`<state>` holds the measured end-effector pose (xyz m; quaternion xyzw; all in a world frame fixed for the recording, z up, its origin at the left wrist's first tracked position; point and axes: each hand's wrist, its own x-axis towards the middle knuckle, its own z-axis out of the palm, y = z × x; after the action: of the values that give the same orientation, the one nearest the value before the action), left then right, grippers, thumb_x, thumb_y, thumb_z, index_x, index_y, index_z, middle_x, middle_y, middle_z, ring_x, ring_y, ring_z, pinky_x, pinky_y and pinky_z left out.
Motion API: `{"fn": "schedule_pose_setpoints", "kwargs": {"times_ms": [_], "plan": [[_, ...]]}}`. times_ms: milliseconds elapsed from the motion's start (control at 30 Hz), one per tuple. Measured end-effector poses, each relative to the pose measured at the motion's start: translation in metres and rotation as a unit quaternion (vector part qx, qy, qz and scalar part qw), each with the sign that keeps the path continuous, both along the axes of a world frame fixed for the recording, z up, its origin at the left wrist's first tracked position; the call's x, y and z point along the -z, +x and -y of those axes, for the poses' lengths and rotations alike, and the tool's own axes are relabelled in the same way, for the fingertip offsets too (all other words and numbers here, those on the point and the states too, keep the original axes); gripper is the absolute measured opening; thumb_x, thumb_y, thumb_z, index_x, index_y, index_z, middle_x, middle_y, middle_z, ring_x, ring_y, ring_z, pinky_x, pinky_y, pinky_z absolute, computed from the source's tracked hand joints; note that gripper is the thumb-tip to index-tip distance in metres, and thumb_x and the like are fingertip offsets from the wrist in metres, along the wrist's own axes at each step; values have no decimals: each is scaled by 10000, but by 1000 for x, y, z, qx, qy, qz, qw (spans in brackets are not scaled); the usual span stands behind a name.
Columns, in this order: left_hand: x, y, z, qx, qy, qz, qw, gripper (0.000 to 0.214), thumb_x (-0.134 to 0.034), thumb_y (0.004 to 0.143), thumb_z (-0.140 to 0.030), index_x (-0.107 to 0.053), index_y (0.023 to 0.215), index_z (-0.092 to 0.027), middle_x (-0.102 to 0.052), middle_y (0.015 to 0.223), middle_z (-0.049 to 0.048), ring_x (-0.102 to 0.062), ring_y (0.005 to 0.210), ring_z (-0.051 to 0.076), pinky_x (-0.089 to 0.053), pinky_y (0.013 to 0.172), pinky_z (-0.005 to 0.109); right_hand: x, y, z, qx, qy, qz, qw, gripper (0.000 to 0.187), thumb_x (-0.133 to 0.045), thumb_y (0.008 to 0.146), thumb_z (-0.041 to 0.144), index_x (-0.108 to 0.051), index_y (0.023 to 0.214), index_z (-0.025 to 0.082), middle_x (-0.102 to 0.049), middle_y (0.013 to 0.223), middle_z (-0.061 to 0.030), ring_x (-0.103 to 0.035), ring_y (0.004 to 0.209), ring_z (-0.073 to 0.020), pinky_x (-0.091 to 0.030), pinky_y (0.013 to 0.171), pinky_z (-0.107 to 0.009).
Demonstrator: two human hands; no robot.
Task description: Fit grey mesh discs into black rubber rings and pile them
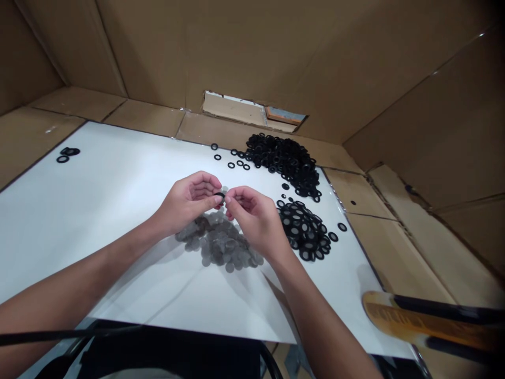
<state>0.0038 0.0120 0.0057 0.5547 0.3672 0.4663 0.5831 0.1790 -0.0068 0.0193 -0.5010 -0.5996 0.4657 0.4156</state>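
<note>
My left hand [189, 202] and my right hand [252, 217] meet above the white sheet, their fingertips pinching a small black rubber ring [219, 197] between them. Just below the hands lies a loose pile of grey mesh discs [218, 243]. Right of my right hand sits a cluster of black rings with mesh centres [303, 229]. Farther back is a large heap of plain black rubber rings [282, 160], with several strays around it. A small group of black rings [67, 153] lies at the far left.
The white sheet [118, 173] lies on a cardboard-lined surface, with cardboard walls [256, 47] behind and to the right. The back wall has a torn opening [234, 109]. A wood-and-black object [426, 322] sits at lower right, and a black cable [59, 335] crosses lower left.
</note>
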Motion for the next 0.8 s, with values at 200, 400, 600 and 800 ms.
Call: {"fn": "schedule_pose_setpoints", "kwargs": {"times_ms": [200,400,600,800], "plan": [[-1,-1,0,28,0,-10,1000,207,-758,786,-208,-628,941,-164,-690,896,27,-682,777,137,-570,767,280,2,3,0,-48,-24,9,999,174,-602,870,357,-584,808,196,-631,755,2,-540,651,-125,-463,630,-255],[-5,-1,1,29,-6,0,1000,219,-772,787,-220,-623,937,-162,-699,855,21,-679,739,128,-565,736,263,-1,4,1,-57,-26,-17,998,166,-609,882,350,-590,836,191,-663,779,-7,-555,647,-119,-476,629,-251],[-1,-1,1,7,16,-22,1000,241,-779,789,-263,-618,942,-170,-685,839,12,-675,728,131,-568,743,278,-9,3,-1,-28,-21,-28,999,163,-662,845,345,-632,842,184,-687,768,-12,-572,611,-119,-486,605,-255],[3,1,1,-4,28,-29,999,245,-777,783,-256,-615,946,-172,-668,872,15,-678,762,138,-570,757,286,0,3,0,-54,-30,-12,998,190,-576,901,381,-572,863,195,-584,694,18,-511,612,-125,-420,585,-260]]}}
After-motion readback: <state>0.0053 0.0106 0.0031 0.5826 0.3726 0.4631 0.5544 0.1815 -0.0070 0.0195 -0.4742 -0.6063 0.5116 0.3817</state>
